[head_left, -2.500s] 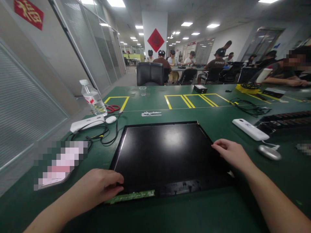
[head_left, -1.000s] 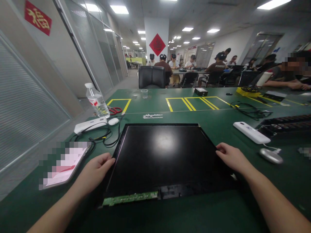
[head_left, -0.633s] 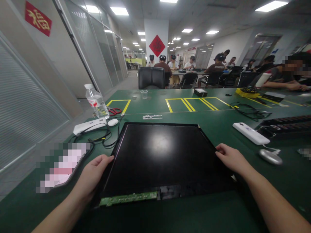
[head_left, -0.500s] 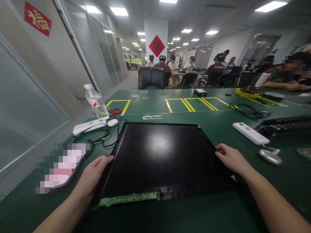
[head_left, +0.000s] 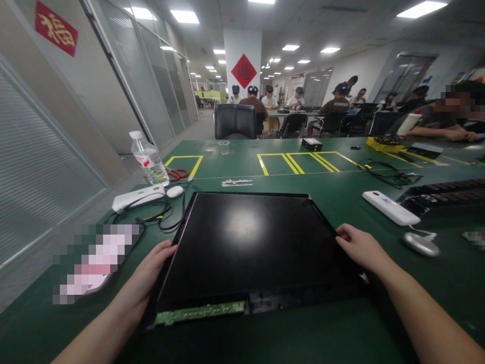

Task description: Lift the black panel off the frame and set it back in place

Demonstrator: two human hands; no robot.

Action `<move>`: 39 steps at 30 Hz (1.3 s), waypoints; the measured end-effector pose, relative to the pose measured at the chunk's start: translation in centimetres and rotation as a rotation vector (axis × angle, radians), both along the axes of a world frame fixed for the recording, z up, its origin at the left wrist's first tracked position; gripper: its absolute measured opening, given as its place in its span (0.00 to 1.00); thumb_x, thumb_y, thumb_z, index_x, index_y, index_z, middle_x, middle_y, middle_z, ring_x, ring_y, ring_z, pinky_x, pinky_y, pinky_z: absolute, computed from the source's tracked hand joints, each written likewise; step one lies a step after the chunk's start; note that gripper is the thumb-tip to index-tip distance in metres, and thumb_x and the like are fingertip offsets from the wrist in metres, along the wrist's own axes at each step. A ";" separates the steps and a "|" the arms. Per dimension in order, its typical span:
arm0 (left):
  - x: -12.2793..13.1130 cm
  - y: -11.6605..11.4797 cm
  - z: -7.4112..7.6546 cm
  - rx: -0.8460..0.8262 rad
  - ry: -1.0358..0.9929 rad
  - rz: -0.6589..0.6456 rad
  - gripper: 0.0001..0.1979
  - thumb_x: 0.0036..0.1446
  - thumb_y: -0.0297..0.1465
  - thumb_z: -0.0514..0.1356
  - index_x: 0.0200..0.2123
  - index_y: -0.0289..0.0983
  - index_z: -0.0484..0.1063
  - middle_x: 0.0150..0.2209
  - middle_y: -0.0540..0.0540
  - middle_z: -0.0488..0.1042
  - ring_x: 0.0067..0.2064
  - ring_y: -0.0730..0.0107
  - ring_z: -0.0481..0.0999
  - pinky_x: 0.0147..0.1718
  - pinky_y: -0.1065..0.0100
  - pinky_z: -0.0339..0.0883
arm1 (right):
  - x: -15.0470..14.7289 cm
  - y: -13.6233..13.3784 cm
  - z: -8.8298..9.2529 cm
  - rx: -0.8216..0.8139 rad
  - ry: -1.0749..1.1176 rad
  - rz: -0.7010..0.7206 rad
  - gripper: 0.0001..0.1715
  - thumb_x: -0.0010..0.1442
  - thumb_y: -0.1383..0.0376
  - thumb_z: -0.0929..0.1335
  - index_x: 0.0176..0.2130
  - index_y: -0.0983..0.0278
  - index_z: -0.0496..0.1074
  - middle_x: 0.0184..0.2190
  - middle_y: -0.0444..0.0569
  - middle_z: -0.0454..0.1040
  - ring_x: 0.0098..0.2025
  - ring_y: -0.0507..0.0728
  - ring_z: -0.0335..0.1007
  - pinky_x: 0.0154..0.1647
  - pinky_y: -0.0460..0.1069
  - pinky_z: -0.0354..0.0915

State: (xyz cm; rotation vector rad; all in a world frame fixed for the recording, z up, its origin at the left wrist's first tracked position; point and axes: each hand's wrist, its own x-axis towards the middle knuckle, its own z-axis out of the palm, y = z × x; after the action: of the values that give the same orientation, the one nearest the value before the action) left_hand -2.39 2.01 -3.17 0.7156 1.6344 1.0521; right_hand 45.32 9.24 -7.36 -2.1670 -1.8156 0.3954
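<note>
A black LCD screen panel (head_left: 261,247) in a thin dark frame is in front of me, face up, over the green table. Along its near edge on the left shows a narrow green circuit board (head_left: 200,312). My left hand (head_left: 153,263) grips the panel's left edge, thumb on top and the other fingers hidden beneath. On the opposite side my right hand (head_left: 359,247) holds the right edge in the same way. Whether the panel rests on the table or is slightly lifted I cannot tell.
On the left stand a water bottle (head_left: 147,159), red-handled scissors (head_left: 177,175), a white power bank (head_left: 138,197) and black cables (head_left: 162,215). To the right lie another white power bank (head_left: 390,208) and a silver mouse-like device (head_left: 421,243). A clear cup (head_left: 224,147) stands farther back.
My hands keep their hold on the panel. The panel's left side seems to have shifted very slightly; the bright reflection on it has moved a little to the left.
</note>
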 end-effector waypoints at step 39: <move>-0.3 -0.6 1.5 0.132 -0.294 0.001 0.27 0.41 0.41 0.72 0.48 0.43 0.81 0.46 0.46 0.85 0.50 0.46 0.82 0.42 0.62 0.78 | -0.1 -0.1 0.0 0.000 -0.018 0.011 0.09 0.58 0.61 0.63 0.36 0.59 0.72 0.29 0.46 0.77 0.32 0.57 0.73 0.32 0.49 0.61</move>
State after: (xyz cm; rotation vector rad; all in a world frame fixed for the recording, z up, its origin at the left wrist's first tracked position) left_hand -2.68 1.45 -1.66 0.6131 1.3232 1.2136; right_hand 45.23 9.18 -7.39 -2.1679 -1.8383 0.3792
